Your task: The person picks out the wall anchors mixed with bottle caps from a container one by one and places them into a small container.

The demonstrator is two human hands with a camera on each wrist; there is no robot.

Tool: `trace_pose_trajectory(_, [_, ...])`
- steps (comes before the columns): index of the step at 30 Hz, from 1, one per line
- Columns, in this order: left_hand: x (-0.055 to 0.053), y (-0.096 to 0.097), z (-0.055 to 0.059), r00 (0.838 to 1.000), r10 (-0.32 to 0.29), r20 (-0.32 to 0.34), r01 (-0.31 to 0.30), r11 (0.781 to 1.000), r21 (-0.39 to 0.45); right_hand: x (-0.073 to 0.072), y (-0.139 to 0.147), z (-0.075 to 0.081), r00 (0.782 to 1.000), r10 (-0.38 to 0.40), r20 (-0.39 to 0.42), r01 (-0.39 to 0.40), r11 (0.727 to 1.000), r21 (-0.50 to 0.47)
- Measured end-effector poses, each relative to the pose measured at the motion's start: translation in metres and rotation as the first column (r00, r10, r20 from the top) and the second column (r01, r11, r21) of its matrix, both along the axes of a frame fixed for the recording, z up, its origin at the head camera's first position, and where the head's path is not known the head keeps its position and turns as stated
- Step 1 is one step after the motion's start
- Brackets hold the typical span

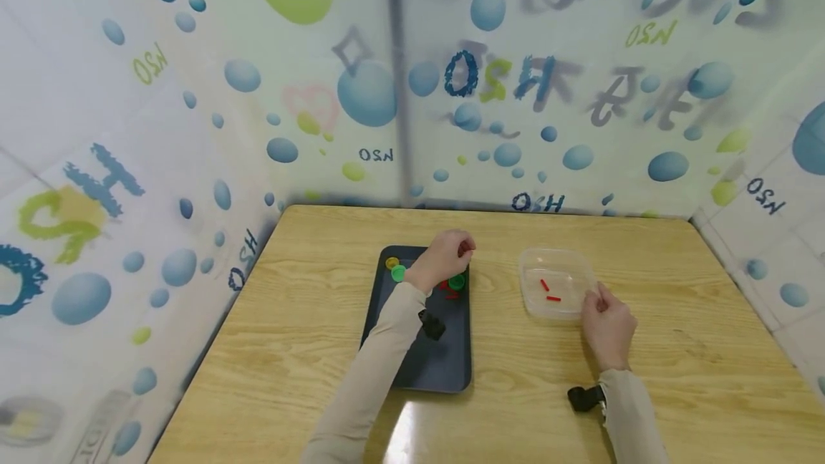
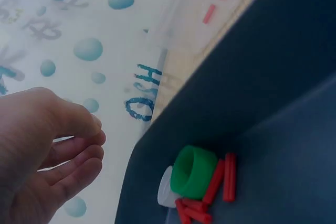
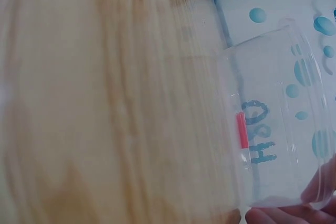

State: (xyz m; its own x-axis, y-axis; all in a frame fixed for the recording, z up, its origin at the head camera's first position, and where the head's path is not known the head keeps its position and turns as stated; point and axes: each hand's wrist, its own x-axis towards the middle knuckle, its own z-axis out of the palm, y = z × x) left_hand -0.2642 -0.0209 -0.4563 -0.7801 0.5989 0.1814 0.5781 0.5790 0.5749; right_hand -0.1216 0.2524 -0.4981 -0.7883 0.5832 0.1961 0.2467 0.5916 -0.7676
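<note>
My left hand [image 1: 445, 258] hovers over the far right edge of a dark tray [image 1: 432, 364], thumb and fingertips brought together. I cannot tell if a small thing is between them. In the left wrist view that hand [image 2: 58, 150] is beside the tray's dark wall, where a green ring-shaped cap [image 2: 194, 171], a white cap [image 2: 167, 188] and several short red sticks [image 2: 229, 177] lie. My right hand [image 1: 609, 324] pinches the near right corner of a clear plastic container [image 1: 544, 258]. Two red sticks [image 1: 553, 298] lie in that container.
A yellow cap [image 1: 392, 263] and a light green cap [image 1: 398, 273] lie in the tray's far left corner. Both tray and container stand on a wooden table [image 1: 271, 349]. Patterned walls [image 1: 412, 185] enclose its back and sides.
</note>
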Motion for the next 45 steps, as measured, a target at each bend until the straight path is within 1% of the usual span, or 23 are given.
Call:
trace_pose_trajectory(3, [0.000,-0.007,0.000,1.000,0.016,0.018,-0.016,1.000,-0.005,-0.001,0.001,0.000,1.000,-0.002,-0.002,0.002,1.000,0.004])
trace_pose_trajectory(7, [0.000,-0.014,-0.001,0.998,0.047,0.051,-0.047,0.999,0.010,-0.001,0.002,-0.001,1.000,0.005,-0.001,-0.005,1.000,0.011])
trace_pose_trajectory(10, [0.000,-0.017,-0.003,0.998,0.047,0.053,-0.048,0.999,0.025,-0.001,0.003,0.000,1.000,0.006,-0.001,-0.006,1.000,0.010])
trace_pose_trajectory(14, [-0.002,-0.023,-0.007,0.997,0.051,0.053,-0.053,0.998,0.025,-0.001,0.004,0.001,1.000,0.000,0.012,0.000,1.000,0.006])
trace_pose_trajectory(18, [-0.003,-0.030,-0.011,0.995,0.075,0.067,-0.076,0.997,0.014,-0.001,0.004,0.001,1.000,-0.007,0.026,0.007,1.000,0.007])
trace_pose_trajectory(23, [-0.005,-0.040,-0.013,0.991,0.111,0.079,-0.110,0.994,-0.011,-0.001,0.003,0.001,0.999,-0.010,0.036,0.010,1.000,0.000])
trace_pose_trajectory(26, [-0.007,-0.045,-0.014,0.989,0.127,0.069,-0.126,0.992,-0.025,-0.001,0.003,0.001,0.999,-0.007,0.036,0.007,1.000,-0.009])
trace_pose_trajectory(32, [-0.009,-0.055,-0.021,0.990,0.139,0.028,-0.137,0.989,-0.046,-0.002,0.004,0.001,1.000,0.001,0.029,-0.001,1.000,-0.006])
trace_pose_trajectory(39, [-0.008,-0.061,-0.027,0.981,0.189,0.053,-0.183,0.977,-0.109,-0.003,0.003,0.000,1.000,-0.009,0.024,0.009,1.000,0.008])
trace_pose_trajectory(45, [-0.006,-0.062,-0.031,0.979,0.196,0.055,-0.188,0.975,-0.120,-0.003,0.002,-0.001,1.000,-0.005,0.023,0.004,1.000,0.004])
